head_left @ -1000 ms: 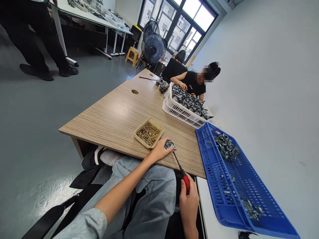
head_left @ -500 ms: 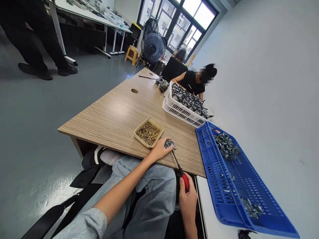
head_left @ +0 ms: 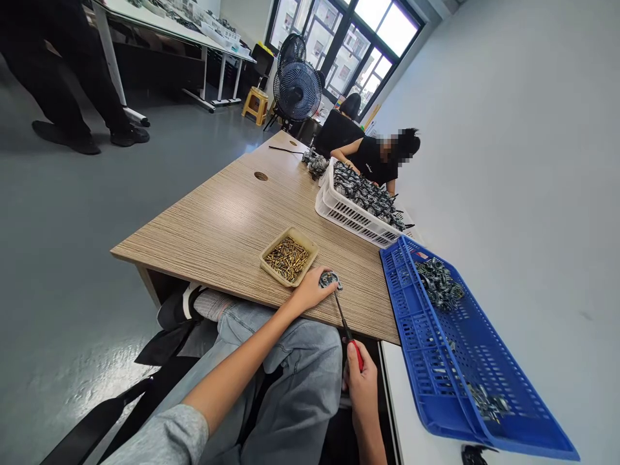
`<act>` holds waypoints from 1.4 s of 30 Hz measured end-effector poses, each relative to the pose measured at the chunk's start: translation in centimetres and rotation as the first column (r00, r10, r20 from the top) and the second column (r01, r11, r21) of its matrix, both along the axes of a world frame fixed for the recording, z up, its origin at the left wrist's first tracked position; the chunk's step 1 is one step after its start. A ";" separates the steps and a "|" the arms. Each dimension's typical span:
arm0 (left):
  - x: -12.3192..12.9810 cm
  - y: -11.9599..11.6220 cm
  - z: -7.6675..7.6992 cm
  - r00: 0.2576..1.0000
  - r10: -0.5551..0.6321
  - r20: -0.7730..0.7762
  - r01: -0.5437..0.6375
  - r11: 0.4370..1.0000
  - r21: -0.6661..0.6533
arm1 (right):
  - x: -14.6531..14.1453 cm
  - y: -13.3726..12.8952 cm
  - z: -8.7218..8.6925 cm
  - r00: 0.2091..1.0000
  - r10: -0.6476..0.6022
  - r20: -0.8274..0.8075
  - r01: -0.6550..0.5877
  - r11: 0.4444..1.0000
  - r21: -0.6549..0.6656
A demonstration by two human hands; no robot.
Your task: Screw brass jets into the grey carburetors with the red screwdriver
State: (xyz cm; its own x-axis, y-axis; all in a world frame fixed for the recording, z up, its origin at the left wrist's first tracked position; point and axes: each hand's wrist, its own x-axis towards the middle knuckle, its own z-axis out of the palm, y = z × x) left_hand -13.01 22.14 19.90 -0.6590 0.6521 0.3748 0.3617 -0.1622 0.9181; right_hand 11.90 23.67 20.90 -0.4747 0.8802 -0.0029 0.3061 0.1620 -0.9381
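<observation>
At the near edge of the table, your left hand is holding a metal part.
Its small, roundish grey body is sitting between your thumb and fingers, over striped wood grain; your right hand is gripping a screwdriver by its red handle, the thin dark shaft pointing at the part. Beside your left hand, a pale, round-cornered tray is holding slender, brass-coloured pieces.

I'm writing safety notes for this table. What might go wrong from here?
The screwdriver points at the metal part close to the left hand, so a slip might jab it. The tray of brass-coloured pieces sits right beside that hand; a knock might spill them.
</observation>
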 end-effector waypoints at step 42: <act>-0.1 0.1 -0.2 1.000 -0.007 -0.003 0.007 1.000 0.015 | 0.0 -1.1 1.0 0.823 -0.127 -0.554 -0.432 0.494 -0.754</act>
State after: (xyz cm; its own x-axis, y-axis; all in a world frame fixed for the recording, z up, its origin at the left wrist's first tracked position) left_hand -13.11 22.26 19.71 -0.6534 0.6509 0.3865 0.3628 -0.1788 0.9145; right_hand 11.89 22.52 21.93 -0.7717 0.4927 -0.4021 -0.1645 -0.7654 -0.6222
